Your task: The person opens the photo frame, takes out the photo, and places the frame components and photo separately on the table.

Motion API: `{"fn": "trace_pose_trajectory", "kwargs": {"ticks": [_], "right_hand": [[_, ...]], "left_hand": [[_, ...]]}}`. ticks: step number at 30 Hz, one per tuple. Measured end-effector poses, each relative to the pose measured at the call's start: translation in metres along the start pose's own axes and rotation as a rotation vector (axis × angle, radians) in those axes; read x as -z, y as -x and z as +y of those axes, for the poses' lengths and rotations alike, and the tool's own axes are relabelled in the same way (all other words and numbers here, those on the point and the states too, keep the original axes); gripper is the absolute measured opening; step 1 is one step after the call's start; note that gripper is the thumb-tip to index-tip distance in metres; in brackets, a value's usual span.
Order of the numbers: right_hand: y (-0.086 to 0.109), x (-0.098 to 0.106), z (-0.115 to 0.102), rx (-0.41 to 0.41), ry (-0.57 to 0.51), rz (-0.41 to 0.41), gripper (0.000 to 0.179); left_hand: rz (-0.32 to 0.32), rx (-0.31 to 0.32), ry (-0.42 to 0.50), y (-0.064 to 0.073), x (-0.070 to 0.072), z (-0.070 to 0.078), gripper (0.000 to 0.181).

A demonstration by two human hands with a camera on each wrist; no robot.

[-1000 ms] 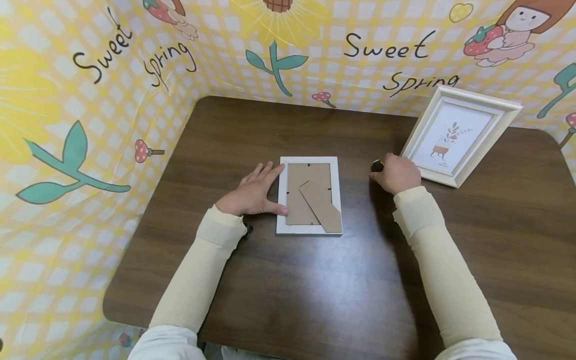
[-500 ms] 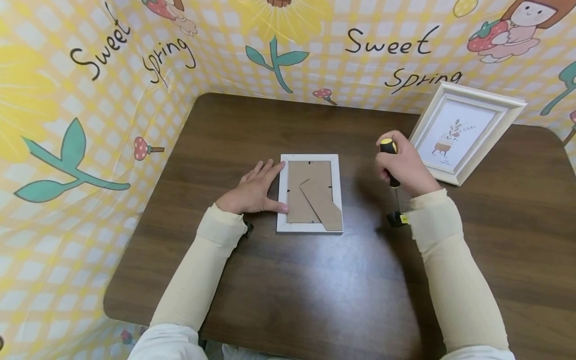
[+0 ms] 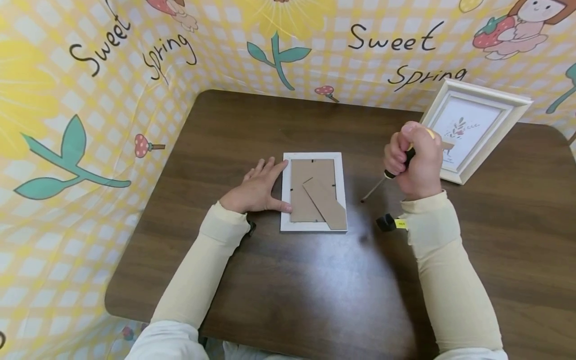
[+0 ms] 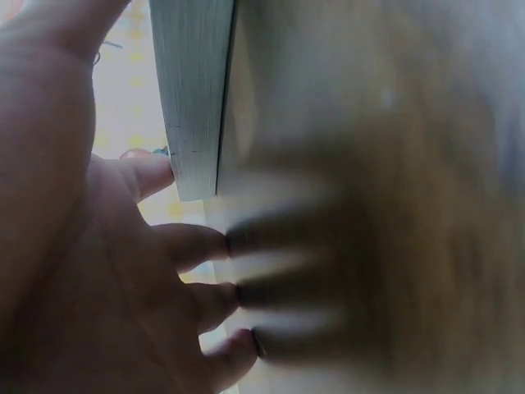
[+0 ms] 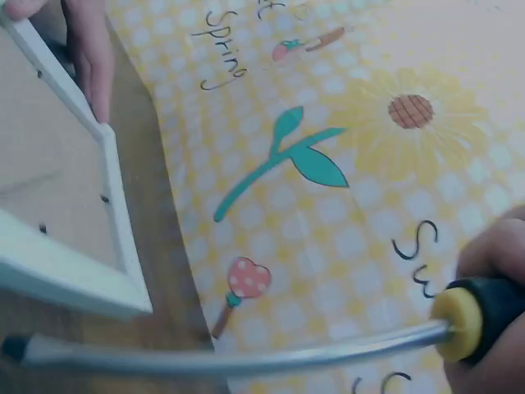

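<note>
A small white picture frame (image 3: 285, 200) lies face down on the table, its brown backing board (image 3: 299, 202) and support leg (image 3: 330, 212) upward. Small dark tabs hold the board's edges. My left hand (image 3: 256, 192) spreads along the frame's left side, thumb and index finger on the white border; in the left wrist view, the other fingertips touch the tabletop beside the frame's side edge (image 4: 193, 98). To the right, my right hand (image 3: 418, 162) grips a screwdriver (image 3: 375, 190) by its black and yellow handle. Its metal shaft slants down-left, the dark tip apart from the frame.
A larger cream picture frame (image 3: 477, 117) with a plant print stands tilted at the back right, just behind my right hand. The dark wooden table (image 3: 252, 285) has rounded corners. Yellow checked cloth (image 3: 225, 45) hangs along its back and left sides.
My right hand has lifted the screwdriver from beside the standing frame and swung its shaft round toward the lying frame. The left hand keeps its place.
</note>
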State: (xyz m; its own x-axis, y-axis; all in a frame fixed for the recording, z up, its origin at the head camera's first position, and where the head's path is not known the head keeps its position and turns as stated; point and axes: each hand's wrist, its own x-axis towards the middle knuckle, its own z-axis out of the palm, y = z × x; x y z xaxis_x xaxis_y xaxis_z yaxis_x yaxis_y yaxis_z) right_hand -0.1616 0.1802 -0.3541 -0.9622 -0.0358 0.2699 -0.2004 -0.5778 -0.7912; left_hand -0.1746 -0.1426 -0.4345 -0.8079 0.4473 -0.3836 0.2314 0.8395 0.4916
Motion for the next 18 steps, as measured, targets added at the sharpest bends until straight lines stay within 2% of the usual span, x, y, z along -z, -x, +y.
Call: {"fn": "trace_pose_trajectory", "kwargs": {"ticks": [4, 9, 12, 14, 18], "right_hand": [[0.000, -0.006, 0.017, 0.012, -0.190, 0.055, 0.034], [-0.001, -0.012, 0.041, -0.009, -0.305, 0.180, 0.030], [-0.005, -0.014, 0.054, -0.035, -0.336, 0.304, 0.031], [-0.008, -0.016, 0.062, -0.061, -0.347, 0.415, 0.032], [-0.015, -0.020, 0.079, -0.107, -0.294, 0.642, 0.034]], "left_hand": [[0.002, 0.031, -0.002, -0.002, -0.003, 0.006, 0.124], [-0.005, 0.056, -0.009, -0.004, -0.005, 0.011, 0.125], [-0.003, 0.065, -0.012, -0.005, -0.006, 0.012, 0.126], [-0.001, 0.070, -0.015, -0.005, -0.006, 0.013, 0.126], [-0.005, 0.075, -0.018, -0.005, -0.007, 0.013, 0.127]]}}
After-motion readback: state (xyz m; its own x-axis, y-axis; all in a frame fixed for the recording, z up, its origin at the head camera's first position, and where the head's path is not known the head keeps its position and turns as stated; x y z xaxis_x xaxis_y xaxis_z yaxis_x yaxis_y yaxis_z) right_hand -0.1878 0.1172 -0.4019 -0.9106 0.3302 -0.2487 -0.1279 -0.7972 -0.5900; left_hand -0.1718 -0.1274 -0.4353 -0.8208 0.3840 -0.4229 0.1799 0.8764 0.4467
